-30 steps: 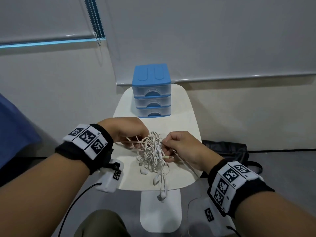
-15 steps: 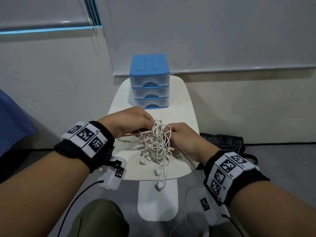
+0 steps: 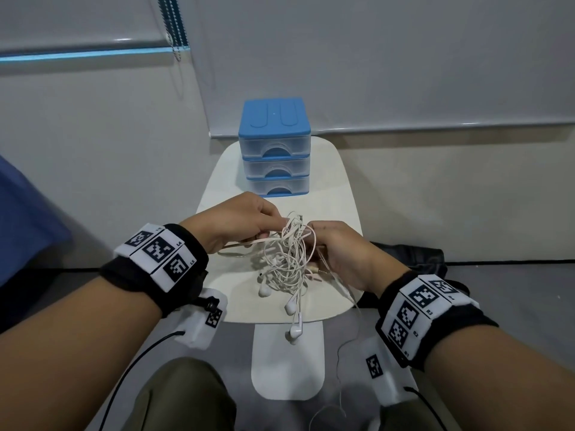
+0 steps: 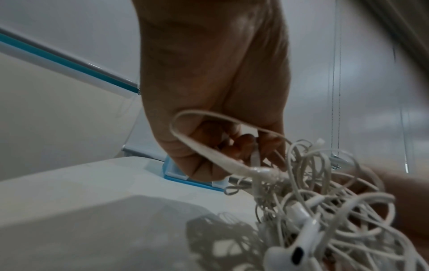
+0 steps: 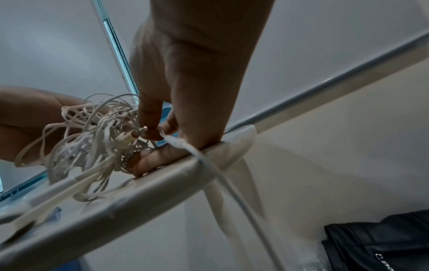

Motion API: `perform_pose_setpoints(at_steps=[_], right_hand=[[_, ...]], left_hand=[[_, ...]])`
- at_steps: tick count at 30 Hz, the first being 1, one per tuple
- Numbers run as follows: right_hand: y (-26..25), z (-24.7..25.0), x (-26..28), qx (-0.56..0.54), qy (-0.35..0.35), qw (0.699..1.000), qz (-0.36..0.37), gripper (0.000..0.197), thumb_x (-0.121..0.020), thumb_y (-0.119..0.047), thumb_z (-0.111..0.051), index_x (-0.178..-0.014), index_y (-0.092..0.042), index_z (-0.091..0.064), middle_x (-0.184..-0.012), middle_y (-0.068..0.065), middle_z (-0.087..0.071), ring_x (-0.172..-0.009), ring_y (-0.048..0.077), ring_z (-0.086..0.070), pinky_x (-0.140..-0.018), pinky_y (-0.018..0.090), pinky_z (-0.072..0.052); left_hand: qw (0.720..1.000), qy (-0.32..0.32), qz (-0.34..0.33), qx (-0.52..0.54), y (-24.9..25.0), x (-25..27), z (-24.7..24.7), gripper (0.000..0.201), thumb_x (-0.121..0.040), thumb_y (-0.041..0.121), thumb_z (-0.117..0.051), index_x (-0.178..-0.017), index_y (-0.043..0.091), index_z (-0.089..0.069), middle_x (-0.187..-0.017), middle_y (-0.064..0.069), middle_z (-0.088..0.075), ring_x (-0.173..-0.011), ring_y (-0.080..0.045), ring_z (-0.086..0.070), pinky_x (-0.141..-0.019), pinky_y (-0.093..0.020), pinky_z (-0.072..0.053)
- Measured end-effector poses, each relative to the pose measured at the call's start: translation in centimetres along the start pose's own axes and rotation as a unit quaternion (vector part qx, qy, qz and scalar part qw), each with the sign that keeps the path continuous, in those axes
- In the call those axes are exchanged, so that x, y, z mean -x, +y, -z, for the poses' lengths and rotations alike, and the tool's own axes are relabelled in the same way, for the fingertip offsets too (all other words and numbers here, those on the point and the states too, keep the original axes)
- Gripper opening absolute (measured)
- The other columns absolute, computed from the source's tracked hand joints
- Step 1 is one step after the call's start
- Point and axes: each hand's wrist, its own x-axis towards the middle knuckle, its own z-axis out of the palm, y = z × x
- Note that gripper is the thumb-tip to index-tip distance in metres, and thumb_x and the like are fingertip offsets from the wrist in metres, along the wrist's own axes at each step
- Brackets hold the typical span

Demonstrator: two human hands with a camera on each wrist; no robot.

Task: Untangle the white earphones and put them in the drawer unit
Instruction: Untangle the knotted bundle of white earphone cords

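Observation:
A tangled bundle of white earphones (image 3: 287, 259) hangs between my two hands above the small white table (image 3: 339, 188). My left hand (image 3: 249, 223) pinches cords at the bundle's upper left; its fingers (image 4: 243, 144) curl round a flat loop of the earphones (image 4: 325, 201). My right hand (image 3: 339, 247) pinches the bundle's right side, with thumb and forefinger on the metal plug (image 5: 141, 131) amid the earphones (image 5: 92, 139). Several earbuds (image 3: 294, 331) dangle past the table's front edge. The blue drawer unit (image 3: 274, 147) stands at the table's far end, all three drawers closed.
A black bag (image 3: 413, 259) lies on the floor right of the table. A thin cable (image 3: 342, 368) trails from my right hand down over the table edge. A blind cord (image 3: 174, 29) hangs at the wall behind. My knee (image 3: 174, 396) is below the table front.
Both hands have raised the bundle off the table and drawn closer together at its top. The earbuds now dangle lower, over the front edge.

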Motion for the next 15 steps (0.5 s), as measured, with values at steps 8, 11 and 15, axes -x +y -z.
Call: perform_pose_setpoints(at_steps=[8,11,15], right_hand=[[0.66,0.65,-0.17,0.015,-0.018,1.0,0.017,0.028,-0.098,-0.002,-0.062,-0.118,0.016,-0.06,-0.099,0.023,-0.065,-0.086,0.029,-0.06,-0.081,0.037,-0.054],[0.84,0.92,-0.19,0.03,-0.007,0.999,0.03,0.026,-0.096,-0.001,-0.064,-0.111,0.02,-0.058,-0.092,0.023,-0.064,-0.08,0.03,-0.059,-0.075,0.038,-0.051],[0.7,0.92,-0.21,0.043,0.0,0.998,0.038,0.003,-0.094,0.004,-0.065,-0.093,0.006,-0.063,-0.071,0.013,-0.065,-0.061,0.021,-0.058,-0.061,0.032,-0.05]], left_hand=[[0.999,-0.02,-0.013,-0.025,0.65,-0.12,-0.62,0.034,-0.088,0.043,-0.076,-0.075,0.012,-0.072,-0.068,-0.002,-0.055,-0.063,-0.013,-0.043,-0.054,-0.024,-0.033],[0.999,-0.037,-0.004,-0.038,0.73,-0.26,-0.52,0.047,-0.085,0.055,-0.075,-0.078,0.008,-0.072,-0.073,-0.005,-0.052,-0.073,-0.02,-0.04,-0.059,-0.029,-0.031],[0.998,-0.023,-0.002,-0.057,0.76,-0.56,-0.65,0.053,-0.084,0.054,-0.076,-0.079,0.001,-0.074,-0.07,-0.003,-0.061,-0.069,-0.015,-0.049,-0.065,-0.029,-0.037]])
